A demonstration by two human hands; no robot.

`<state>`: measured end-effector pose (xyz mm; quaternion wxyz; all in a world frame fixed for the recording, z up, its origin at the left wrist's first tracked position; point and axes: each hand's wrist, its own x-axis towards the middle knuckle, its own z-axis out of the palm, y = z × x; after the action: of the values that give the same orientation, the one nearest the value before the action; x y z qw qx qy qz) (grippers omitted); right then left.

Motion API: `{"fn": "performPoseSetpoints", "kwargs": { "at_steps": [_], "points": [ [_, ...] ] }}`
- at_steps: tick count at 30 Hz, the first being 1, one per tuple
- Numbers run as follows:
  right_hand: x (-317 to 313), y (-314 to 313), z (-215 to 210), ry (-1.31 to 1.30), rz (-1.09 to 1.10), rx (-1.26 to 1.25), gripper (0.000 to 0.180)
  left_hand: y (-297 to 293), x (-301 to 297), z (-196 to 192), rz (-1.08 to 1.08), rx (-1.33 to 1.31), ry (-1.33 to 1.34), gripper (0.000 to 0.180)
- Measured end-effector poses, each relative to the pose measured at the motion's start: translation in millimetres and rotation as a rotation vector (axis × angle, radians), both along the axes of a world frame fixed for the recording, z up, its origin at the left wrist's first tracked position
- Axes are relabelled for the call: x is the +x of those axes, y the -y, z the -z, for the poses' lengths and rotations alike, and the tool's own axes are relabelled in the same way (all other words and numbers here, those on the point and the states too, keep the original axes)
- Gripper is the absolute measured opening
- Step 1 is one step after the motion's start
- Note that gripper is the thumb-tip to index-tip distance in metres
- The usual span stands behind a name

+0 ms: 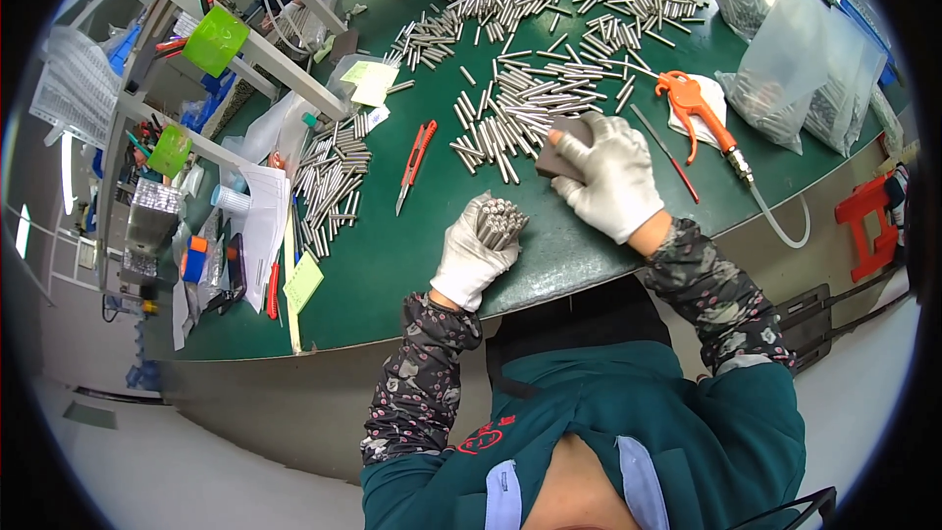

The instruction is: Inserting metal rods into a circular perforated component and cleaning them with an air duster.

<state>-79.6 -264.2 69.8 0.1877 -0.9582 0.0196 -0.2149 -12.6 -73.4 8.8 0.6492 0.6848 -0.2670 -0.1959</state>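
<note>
My left hand (pixel 471 253), in a white glove, is wrapped round a bundle of short metal rods (pixel 500 220), their ends facing up, near the front edge of the green table. To the right, my gloved right hand (pixel 614 177) grips a dark brown rectangular block (pixel 566 149) that looks like a sanding block, its thumb and fingers around it. Just beyond the block lies a loose pile of metal rods (pixel 535 98). The underside of the block is hidden.
An orange air blow gun (pixel 692 108) with a hose lies at right, beside a thin red-handled tool (pixel 677 165). Plastic bags of rods (pixel 785 69) stand behind it. A red utility knife (pixel 417 165) and another rod pile (pixel 332 177) lie left, near papers (pixel 263 221).
</note>
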Motion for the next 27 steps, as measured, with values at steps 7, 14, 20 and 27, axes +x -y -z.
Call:
{"fn": "performPoseSetpoints", "kwargs": {
  "at_steps": [7, 14, 20, 27],
  "points": [
    [7.9, 3.0, 0.0, -0.045, 0.011, -0.045, 0.05, 0.4, -2.1, -5.0, -0.012, 0.134, 0.178, 0.063],
    [14.1, 0.0, 7.1, 0.092, -0.17, 0.066, 0.044, 3.3, -4.6, -7.4, 0.038, -0.088, -0.097, 0.057],
    [6.1, -4.9, 4.7, -0.007, -0.309, 0.086, 0.047, 2.3, 1.1, -8.1, 0.047, 0.038, 0.041, 0.063],
    [-1.7, -8.3, 6.7, 0.172, -0.457, 0.181, 0.045, 5.0, -9.4, -16.9, 0.054, -0.129, -0.186, 0.063]
  ]
}}
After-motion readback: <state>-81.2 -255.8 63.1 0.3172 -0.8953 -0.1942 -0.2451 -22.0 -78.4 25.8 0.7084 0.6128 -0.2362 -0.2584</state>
